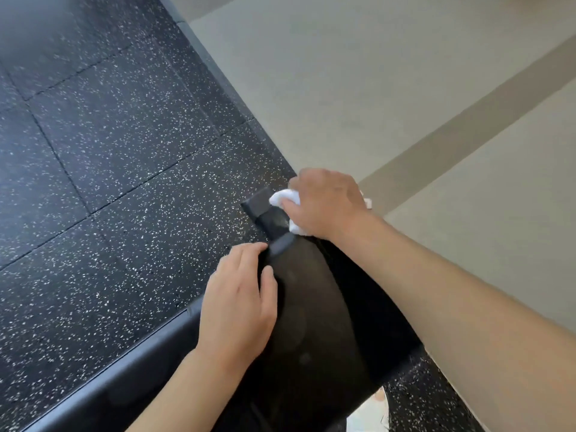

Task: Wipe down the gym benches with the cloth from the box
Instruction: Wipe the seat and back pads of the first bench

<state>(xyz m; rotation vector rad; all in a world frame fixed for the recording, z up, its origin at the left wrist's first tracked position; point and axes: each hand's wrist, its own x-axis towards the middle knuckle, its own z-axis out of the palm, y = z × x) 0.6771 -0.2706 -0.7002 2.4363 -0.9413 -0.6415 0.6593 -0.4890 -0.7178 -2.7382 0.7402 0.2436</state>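
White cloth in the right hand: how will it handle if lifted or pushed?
Probably floppy: the cloth bunches in soft folds under the right hand. Likely light, since it crumples small. It may slide easily on the smooth bench.

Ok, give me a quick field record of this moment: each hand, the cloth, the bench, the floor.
right hand: right hand grips the crumpled white cloth, pressing it at the bench's far end
left hand: left hand rests on the pad's left edge, fingers relaxed
bench: black padded gym bench, narrow end away from the camera
floor: black speckled rubber floor tiles on the left, grey smooth floor on the right
box: not in view
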